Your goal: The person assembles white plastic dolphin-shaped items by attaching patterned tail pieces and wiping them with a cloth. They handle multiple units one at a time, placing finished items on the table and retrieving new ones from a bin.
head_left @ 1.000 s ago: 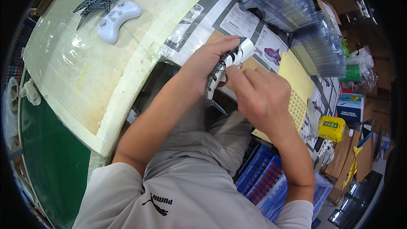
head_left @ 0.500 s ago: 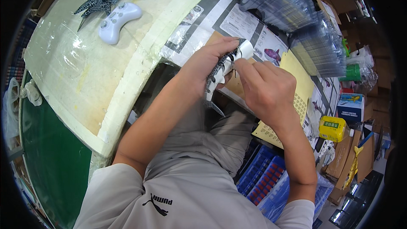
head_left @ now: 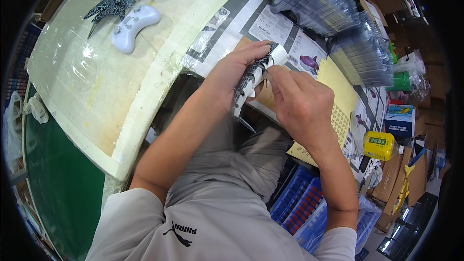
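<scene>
A jointed toy fish [head_left: 248,88], white along one side with a black-and-grey crackle pattern on the other, is tilted above my lap near the table edge. My left hand [head_left: 228,78] is closed around it, thumb along the patterned side. The fingers of my right hand [head_left: 305,97] are pinched together at the toy's white side, near its upper end. Whatever sits between those fingertips is too small to make out. Beyond, on the pale mat [head_left: 104,84], lie several similar black-and-white toy fish [head_left: 118,1] and a white game-style controller [head_left: 136,28].
Stacked clear plastic trays [head_left: 314,2] stand at the far right of the table. Yellow sticker sheets [head_left: 338,94] lie beside my right forearm. A yellow bottle [head_left: 379,145] and a blue box [head_left: 400,120] are farther right. Blue bins [head_left: 295,203] sit below the table.
My right hand has shifted slightly left and turned a little at the toy. The toy's lower end has tilted slightly. My left hand keeps its grip.
</scene>
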{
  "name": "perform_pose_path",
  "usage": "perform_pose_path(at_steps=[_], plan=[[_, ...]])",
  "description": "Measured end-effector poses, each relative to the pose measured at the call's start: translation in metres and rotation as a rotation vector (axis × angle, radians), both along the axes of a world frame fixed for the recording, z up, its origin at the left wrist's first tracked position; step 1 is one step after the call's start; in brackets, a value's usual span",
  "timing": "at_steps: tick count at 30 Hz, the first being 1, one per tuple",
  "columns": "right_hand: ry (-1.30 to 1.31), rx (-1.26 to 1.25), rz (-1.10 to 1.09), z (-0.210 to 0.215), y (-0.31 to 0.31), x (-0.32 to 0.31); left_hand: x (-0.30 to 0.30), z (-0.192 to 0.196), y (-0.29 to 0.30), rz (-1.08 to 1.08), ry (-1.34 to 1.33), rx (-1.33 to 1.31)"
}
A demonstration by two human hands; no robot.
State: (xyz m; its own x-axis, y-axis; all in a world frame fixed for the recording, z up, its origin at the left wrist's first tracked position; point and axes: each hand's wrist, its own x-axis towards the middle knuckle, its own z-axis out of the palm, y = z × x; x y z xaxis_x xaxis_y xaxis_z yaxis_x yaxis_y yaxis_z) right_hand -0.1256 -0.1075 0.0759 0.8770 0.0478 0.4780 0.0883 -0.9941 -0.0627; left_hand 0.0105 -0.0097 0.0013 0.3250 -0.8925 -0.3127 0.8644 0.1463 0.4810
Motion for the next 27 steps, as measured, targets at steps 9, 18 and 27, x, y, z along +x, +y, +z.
perform_pose_path(at_steps=[9, 18, 27], plan=[[0.020, 0.008, -0.038, -0.0053, -0.0009, 0.0022, 0.0009, 0.0000, 0.0019, 0.011, 0.022, -0.002], [0.007, -0.031, -0.045, -0.0033, 0.0000, 0.0011, -0.0001, -0.0029, -0.0005, 0.021, 0.055, -0.032], [-0.018, -0.103, -0.011, 0.0024, -0.0002, 0.0010, 0.0011, -0.0046, 0.0017, -0.023, 0.021, -0.109]])
